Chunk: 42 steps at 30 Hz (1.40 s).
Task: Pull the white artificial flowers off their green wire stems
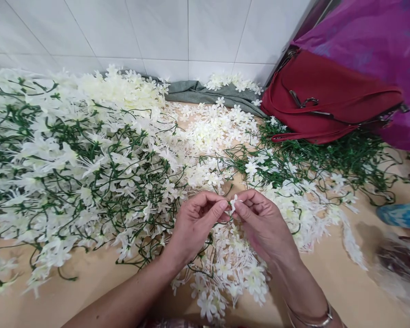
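Note:
My left hand [198, 223] pinches a green plastic stem between thumb and forefinger, with only a bit of it showing at the fingertips. Facing it, my right hand [263, 223] grips a small white artificial flower [233, 203] at the petals. The fingertips of both hands nearly meet at the flower. Below them lies a loose bunch of white flower pieces [225, 269] with thin pale stalks. To the left rises a big heap of white artificial flowers on green stems [99, 168]. Loose white blossoms [215, 130] are spread beyond my hands.
Bare green stems [341, 157] lie in a pile at the right, under a red handbag [331, 95]. Behind it is a purple bag [372, 36]. A clear plastic bag [399, 269] lies on the tan table [355, 296]. Grey-green cloth [198, 92] runs along the tiled wall [164, 32].

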### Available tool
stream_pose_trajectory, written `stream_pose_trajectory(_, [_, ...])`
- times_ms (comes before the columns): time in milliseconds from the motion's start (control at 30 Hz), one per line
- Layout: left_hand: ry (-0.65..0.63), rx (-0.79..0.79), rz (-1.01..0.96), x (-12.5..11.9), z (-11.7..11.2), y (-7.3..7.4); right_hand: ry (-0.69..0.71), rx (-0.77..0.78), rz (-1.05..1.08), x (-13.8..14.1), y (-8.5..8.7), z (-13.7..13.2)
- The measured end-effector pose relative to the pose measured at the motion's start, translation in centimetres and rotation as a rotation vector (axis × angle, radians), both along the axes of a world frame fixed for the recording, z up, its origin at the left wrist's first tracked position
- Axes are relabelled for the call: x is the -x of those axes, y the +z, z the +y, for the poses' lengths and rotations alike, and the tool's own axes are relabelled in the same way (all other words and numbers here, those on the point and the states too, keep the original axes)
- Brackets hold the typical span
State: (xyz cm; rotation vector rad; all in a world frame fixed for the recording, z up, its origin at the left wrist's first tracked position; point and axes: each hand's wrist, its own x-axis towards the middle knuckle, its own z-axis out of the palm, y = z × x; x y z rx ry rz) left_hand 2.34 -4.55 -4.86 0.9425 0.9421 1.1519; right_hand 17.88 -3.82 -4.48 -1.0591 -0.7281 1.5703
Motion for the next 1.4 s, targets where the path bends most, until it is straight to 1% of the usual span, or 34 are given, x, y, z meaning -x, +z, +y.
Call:
stream_pose_trajectory(167, [-0.018, 0.019, -0.007, -0.1, 0.1, -0.4, 0.025, -0.001, -0.033, 0.2, -0.3, 0.1])
stream_pose_trajectory(433, [0.032, -0.026, 0.032, -0.4, 0.1, -1.0, 0.025, 0.038, -0.069, 0.2, -1.2, 0.3])
stream_pose_trajectory(533, [0.036, -0.043, 0.05, -0.5, 0.2, -0.9, 0.061, 0.041, -0.055, 0.2, -1.1, 0.4])
stream_pose_trajectory(700, [-0.008, -0.039, 0.023, -0.6, 0.2, -0.5, 0.115, 0.048, 0.024, -0.1, -0.5, 0.5])
stream_pose_trajectory(933, [0.036, -0.019, 0.054, -0.4, 0.1, -0.3, 0.109, 0.033, 0.01, -0.6, -0.3, 0.5])
stream_pose_trajectory(1133, [0.001, 0.0, 0.037, -0.2, 0.2, -0.4, 0.056, 0.008, -0.054, -0.2, -0.9, 0.5])
stream_pose_trajectory(1267, [-0.003, -0.013, 0.051, -0.2, 0.2, -0.5, 0.055, -0.002, -0.059, 0.0, -1.3, 0.6])
stream_pose_trajectory(1400, [-0.008, -0.006, 0.047, -0.2, 0.1, -0.6, 0.044, -0.01, -0.055, 0.2, -1.3, 0.5])
